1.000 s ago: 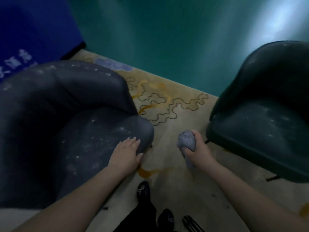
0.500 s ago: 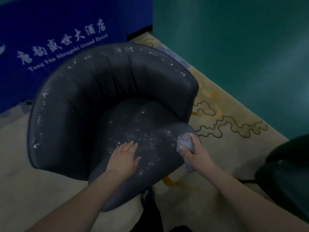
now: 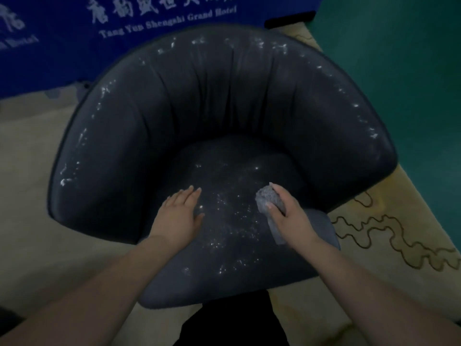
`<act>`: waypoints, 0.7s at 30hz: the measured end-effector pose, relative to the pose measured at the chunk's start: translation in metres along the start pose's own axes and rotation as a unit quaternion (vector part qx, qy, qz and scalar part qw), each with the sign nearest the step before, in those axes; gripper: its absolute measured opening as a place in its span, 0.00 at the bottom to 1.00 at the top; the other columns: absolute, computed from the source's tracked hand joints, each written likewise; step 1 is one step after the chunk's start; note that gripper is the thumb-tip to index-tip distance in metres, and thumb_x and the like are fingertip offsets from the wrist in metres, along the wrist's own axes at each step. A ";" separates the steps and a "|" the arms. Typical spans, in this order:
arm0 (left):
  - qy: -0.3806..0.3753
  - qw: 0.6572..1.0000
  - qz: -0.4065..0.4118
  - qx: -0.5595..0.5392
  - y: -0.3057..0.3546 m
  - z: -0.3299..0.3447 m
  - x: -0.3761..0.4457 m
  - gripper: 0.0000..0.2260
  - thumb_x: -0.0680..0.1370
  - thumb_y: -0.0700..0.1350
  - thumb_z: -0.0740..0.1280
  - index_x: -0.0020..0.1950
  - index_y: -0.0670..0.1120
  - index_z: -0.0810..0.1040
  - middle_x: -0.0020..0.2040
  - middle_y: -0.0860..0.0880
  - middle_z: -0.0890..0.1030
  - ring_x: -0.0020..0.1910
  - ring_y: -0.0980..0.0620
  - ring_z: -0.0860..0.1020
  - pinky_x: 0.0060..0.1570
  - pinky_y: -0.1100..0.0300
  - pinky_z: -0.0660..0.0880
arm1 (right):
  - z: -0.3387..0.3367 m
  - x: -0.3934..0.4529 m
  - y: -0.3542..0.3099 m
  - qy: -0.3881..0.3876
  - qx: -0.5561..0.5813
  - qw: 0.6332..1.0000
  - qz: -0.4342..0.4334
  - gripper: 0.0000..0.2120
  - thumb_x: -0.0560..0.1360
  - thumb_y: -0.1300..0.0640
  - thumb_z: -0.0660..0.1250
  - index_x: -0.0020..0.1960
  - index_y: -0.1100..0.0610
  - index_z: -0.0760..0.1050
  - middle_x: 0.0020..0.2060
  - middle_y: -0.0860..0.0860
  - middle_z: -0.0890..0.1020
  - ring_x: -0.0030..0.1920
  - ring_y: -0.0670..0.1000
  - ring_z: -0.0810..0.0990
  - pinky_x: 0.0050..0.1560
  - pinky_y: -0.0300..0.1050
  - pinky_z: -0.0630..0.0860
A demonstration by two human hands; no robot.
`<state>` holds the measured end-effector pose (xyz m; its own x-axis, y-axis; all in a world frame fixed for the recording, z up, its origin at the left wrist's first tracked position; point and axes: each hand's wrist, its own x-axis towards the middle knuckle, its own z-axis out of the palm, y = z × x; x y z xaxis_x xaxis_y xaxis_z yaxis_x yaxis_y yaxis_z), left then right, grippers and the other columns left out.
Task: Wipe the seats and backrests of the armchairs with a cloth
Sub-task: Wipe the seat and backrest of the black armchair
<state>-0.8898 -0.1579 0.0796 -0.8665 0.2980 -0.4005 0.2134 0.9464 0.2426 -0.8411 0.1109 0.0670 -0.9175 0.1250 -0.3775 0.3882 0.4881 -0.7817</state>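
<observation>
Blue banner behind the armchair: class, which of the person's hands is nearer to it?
Left. The left hand rests on the seat on the blue banner's side; the right hand, gripping the cloth, is farther right.

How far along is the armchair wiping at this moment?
Done: nothing visibly; white specks cover the seat and backrest. In hand: right hand grips the bunched cloth over the seat; left hand rests flat on it. Left: seat and backrest.

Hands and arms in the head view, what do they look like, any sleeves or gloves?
Both forearms are bare to the frame edge: no sleeves or gloves visible, and no rings or watch that I can make out. The left hand and right hand have longish, pale fingernails.
</observation>
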 end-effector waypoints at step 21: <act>0.055 0.970 -0.162 -0.172 -0.092 0.100 0.107 0.27 0.81 0.52 0.59 0.78 0.51 0.55 0.79 0.52 0.52 0.77 0.49 0.52 0.74 0.56 0.55 | 0.111 0.199 0.036 -0.076 -0.094 0.990 -0.072 0.08 0.72 0.52 0.73 0.46 0.49 0.74 0.45 0.44 0.70 0.46 0.44 0.75 0.37 0.23 0.68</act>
<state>-0.9569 -0.2006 -0.0742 -0.9100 -0.0418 -0.4124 -0.2257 0.8844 0.4084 -1.0006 0.0574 -0.0912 -0.9332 -0.0817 -0.3500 0.2181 0.6453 -0.7321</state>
